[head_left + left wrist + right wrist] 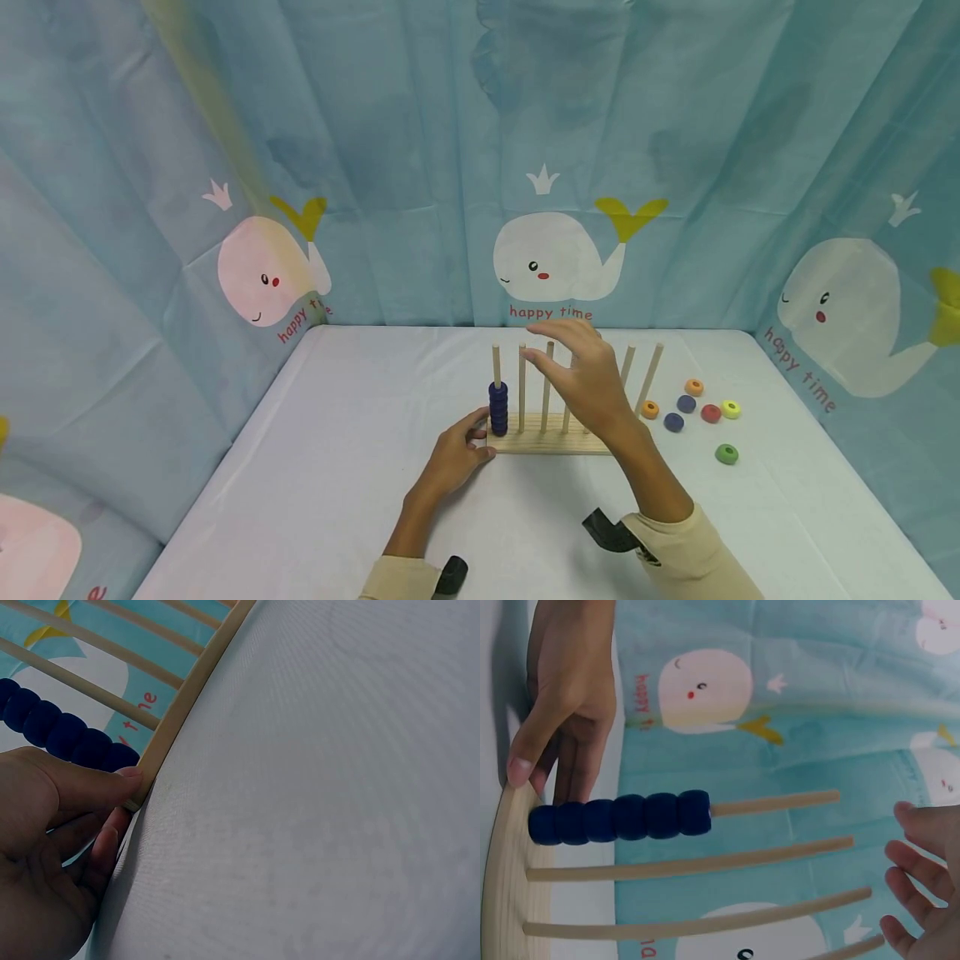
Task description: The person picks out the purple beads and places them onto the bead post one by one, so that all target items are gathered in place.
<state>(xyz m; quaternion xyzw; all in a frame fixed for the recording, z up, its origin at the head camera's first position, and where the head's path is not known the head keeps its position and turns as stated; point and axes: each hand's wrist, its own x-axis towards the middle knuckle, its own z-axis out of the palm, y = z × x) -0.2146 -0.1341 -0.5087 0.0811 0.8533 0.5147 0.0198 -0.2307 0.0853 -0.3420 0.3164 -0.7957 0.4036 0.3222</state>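
Observation:
A wooden peg stand (551,447) with a row of upright pegs sits on the table. Dark blue beads (622,817) are stacked on its leftmost peg; the neighbouring pegs seen in the right wrist view are bare. My left hand (452,460) grips the stand's left end, and in the left wrist view the thumb (129,778) presses on the base beside the lowest bead. My right hand (588,387) is raised at the height of the peg tops, in front of some pegs and hiding parts of them. Its thumb and fingers are curved but apart, with nothing between them.
Right of the stand lie loose beads: two orange (693,387), two blue (673,422), one red (711,413), one yellow (731,409) and one green (727,454). A white cloth covers the table (360,425). Behind it hangs a whale-print curtain (405,167).

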